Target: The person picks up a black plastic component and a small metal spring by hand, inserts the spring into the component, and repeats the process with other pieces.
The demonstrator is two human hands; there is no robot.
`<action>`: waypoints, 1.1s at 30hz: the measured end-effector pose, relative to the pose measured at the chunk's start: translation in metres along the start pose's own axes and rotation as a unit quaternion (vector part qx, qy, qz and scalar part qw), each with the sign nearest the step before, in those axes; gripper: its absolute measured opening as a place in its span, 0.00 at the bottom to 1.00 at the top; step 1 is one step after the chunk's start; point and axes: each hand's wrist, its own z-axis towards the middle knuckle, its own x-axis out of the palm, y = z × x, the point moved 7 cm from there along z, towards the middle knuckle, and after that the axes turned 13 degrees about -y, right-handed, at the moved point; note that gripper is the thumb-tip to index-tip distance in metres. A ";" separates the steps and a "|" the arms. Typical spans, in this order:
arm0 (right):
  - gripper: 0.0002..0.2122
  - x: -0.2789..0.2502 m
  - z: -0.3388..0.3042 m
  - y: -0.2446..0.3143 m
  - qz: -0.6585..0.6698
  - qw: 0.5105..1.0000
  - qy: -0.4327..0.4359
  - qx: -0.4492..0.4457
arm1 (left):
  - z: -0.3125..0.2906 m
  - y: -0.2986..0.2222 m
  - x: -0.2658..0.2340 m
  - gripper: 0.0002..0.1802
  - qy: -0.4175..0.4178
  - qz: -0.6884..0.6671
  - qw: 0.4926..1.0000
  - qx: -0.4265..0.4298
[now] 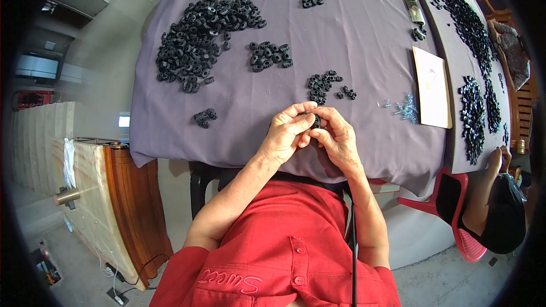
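Note:
Between the fingertips of both hands, over the near edge of the cloth-covered table, is a small black ribbed part (316, 120), partly hidden by the fingers. My left hand (286, 132) pinches it from the left with thumb and fingers. My right hand (338, 138) is closed on it from the right. Just beyond my fingers lies a loose cluster of small black ring-like pieces (322, 83). To the left sit a small group of black ribbed parts (270, 57) and a few more (205, 117) near the table's edge.
A large heap of black parts (196, 37) covers the far left of the purple-grey tablecloth (364, 40). To the right are clear bluish bits (406, 108), a cream board (432, 88) and a tube (413, 7). Another person's hand (498, 160) rests by the right-hand table's dark pieces (472, 116).

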 end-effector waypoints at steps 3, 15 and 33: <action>0.16 -0.003 0.000 -0.003 0.015 1.000 -0.018 -0.011 | 0.001 0.002 0.002 0.13 -0.002 0.002 1.000 -0.009; 0.11 -0.003 -0.003 0.001 0.051 0.997 -0.049 -0.030 | -0.001 0.002 0.002 0.15 -0.003 0.039 0.999 0.008; 0.04 -0.144 0.020 0.008 -0.400 0.862 -0.250 -0.186 | 0.000 0.000 -0.001 0.08 0.018 0.059 0.998 0.021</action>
